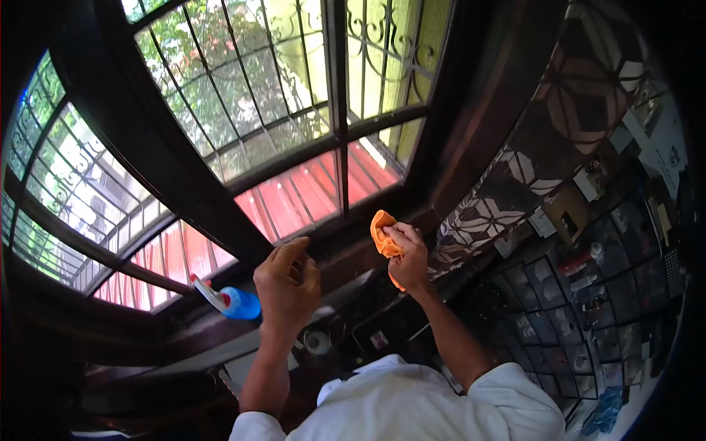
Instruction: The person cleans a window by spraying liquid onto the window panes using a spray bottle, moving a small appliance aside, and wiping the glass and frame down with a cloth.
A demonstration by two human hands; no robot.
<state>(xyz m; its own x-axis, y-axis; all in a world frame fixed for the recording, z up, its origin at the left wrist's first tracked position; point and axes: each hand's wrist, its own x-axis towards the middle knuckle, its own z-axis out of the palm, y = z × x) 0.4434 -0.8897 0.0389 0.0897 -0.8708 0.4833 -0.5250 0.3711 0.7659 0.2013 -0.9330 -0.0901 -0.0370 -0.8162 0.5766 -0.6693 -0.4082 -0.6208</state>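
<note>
An orange cloth (382,234) is bunched up in my right hand (409,253), its lower end hanging out below the fingers. That hand is in front of the dark window sill, near the lower right corner of the window (340,132). My left hand (288,283) is raised before the sill with its fingers loosely bent and apart, and nothing shows in it. Left of it, a spray bottle (241,303) with blue liquid and a red and white trigger head leans at a slant in this view. The bottle and my left hand do not touch.
A patterned curtain (507,176) hangs to the right of the window. Beyond it a black wire grid rack (559,316) holds several small items. A white roll (317,342) lies below the sill. Metal bars stand outside the glass.
</note>
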